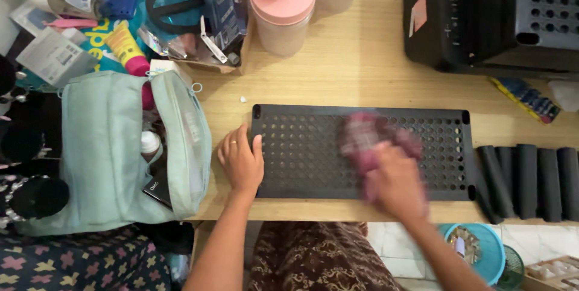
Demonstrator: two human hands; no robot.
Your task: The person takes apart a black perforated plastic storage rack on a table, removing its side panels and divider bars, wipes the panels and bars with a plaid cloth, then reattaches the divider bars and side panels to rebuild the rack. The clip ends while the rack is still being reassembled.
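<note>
A flat black perforated plastic panel (301, 152) lies on the wooden table (362, 68). My left hand (241, 161), with a ring on one finger, rests flat on the panel's left edge, fingers together, pressing it down. My right hand (395, 185) is blurred with motion and grips a crumpled pink-purple cloth (365, 134) pressed against the middle of the panel.
An open mint-green bag (108, 146) with bottles inside sits at the left. Pink-lidded jars (283, 13) stand behind the panel. Black perforated plastic parts (494, 13) fill the back right, several black tubes (531, 179) lie right of the panel. A blue basket (479, 252) stands on the floor.
</note>
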